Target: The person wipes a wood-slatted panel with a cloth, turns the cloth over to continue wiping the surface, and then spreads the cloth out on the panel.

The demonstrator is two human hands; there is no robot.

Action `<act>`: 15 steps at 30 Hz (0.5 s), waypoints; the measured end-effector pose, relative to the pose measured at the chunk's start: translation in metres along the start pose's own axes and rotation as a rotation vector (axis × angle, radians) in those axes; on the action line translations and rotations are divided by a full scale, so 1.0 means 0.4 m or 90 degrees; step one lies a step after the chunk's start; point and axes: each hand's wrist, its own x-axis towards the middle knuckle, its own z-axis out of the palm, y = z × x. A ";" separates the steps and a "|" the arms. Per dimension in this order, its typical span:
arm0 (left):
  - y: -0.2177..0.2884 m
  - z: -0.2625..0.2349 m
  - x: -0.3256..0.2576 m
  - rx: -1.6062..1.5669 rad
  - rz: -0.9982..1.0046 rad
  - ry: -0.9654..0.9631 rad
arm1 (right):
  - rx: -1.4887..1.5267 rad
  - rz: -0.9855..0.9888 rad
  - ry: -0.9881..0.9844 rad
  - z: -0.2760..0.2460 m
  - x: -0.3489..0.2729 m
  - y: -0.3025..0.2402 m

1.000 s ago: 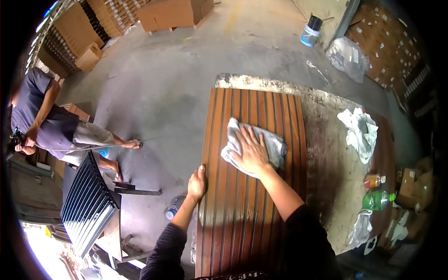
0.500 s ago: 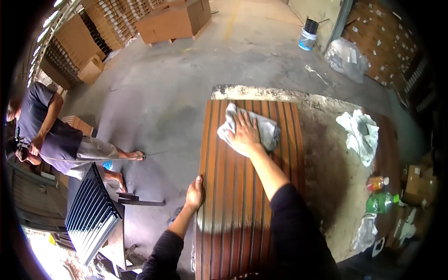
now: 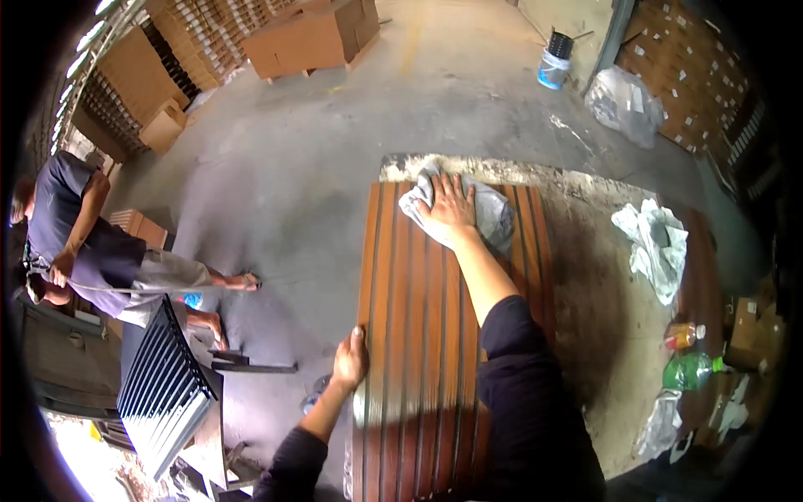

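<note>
Your right hand (image 3: 452,209), palm flat on the grey rag (image 3: 493,213), has pushed from mid-panel to the far end of the ribbed brown wooden panel (image 3: 418,335); that strip looks wiped. Your left hand (image 3: 350,360) still grips the panel's left edge.

Bare grey concrete floor (image 3: 335,167) spreads through the room. Cardboard boxes (image 3: 309,38) stack at eleven o'clock, a bucket (image 3: 554,65) at one, bright daylight at seven.

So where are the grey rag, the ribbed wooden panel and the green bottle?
grey rag (image 3: 493,219): head view, bare right part beside the fingers.
ribbed wooden panel (image 3: 418,335): head view, middle slats.
green bottle (image 3: 687,371): head view, its body.
</note>
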 end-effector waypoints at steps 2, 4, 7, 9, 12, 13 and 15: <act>0.023 -0.002 0.005 0.054 0.045 0.019 | 0.002 -0.019 0.049 0.024 -0.045 0.016; 0.025 -0.019 0.011 0.054 0.020 0.005 | -0.014 -0.037 -0.019 0.028 -0.133 0.002; -0.013 -0.024 0.039 0.058 0.047 0.028 | 0.016 -0.041 -0.015 0.011 -0.218 0.005; -0.001 -0.022 0.028 0.050 0.057 0.008 | 0.003 -0.020 -0.009 0.000 -0.190 0.014; 0.003 -0.017 0.015 0.029 0.071 0.022 | 0.006 0.000 0.048 0.005 -0.079 0.028; 0.002 -0.013 0.018 0.037 0.052 0.005 | 0.004 0.018 0.036 -0.015 -0.037 0.036; -0.006 -0.007 -0.007 0.041 0.019 -0.003 | -0.021 0.067 -0.034 -0.042 0.000 0.036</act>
